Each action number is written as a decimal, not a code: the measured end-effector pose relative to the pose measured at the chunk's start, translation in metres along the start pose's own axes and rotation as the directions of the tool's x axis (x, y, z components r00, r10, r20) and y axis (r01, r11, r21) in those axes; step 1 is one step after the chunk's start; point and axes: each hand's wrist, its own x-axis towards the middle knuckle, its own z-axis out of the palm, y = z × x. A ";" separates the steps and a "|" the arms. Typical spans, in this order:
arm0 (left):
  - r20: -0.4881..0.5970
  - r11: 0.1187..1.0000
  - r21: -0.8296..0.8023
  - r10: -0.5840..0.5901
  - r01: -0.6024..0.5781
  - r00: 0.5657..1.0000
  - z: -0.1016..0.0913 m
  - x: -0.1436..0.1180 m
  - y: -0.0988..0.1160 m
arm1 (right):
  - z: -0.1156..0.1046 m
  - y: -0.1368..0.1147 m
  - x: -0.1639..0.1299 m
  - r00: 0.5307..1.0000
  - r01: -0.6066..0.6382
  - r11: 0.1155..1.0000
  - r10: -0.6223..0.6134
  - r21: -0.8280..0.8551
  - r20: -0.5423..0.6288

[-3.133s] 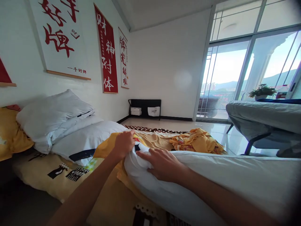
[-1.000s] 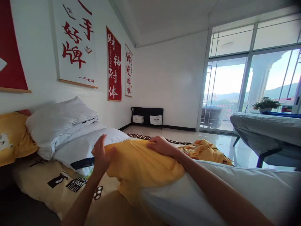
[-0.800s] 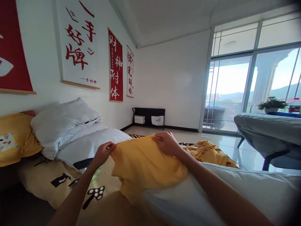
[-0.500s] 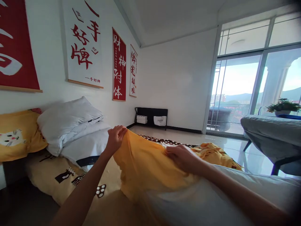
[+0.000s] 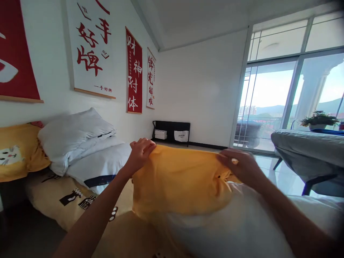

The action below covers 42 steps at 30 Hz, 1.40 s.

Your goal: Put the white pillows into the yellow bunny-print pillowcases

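Note:
A yellow pillowcase (image 5: 180,179) is stretched between my two hands, partly over one end of a white pillow (image 5: 220,233). My left hand (image 5: 140,154) pinches the upper left corner of the cloth, fingers closed. At the upper right edge, my right hand (image 5: 242,165) grips the cloth between thumb and fingers. Below the taut yellow part, the white pillow's near side is bare and slightly blurred. Beneath lies a beige patterned bed cover (image 5: 72,211). The far side of the pillowcase is hidden from me.
White pillows (image 5: 75,132) are piled at the left against the wall, beside a yellow cat-face pillow (image 5: 13,154). A low black rack (image 5: 170,127) stands in the far corner. To the right is a grey padded seat (image 5: 303,147) before glass doors (image 5: 266,93).
My right hand has moved right and up, pulling the pillowcase's top edge wide and straight. My left hand has shifted slightly right. The view has turned a little.

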 end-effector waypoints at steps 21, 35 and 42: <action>-0.020 0.797 0.475 0.432 -0.372 0.902 0.041 -0.081 0.075 | 0.020 0.014 -0.016 0.991 -0.054 0.988 0.071 0.148 -0.113; -0.065 0.921 0.291 0.289 -0.258 0.955 0.132 -0.093 0.090 | 0.044 0.016 -0.019 0.958 -0.180 0.959 0.221 0.217 -0.184; 0.069 0.891 0.125 0.432 -0.437 0.899 0.164 -0.120 0.121 | 0.055 0.028 -0.021 0.798 -0.382 0.884 0.463 0.270 -0.385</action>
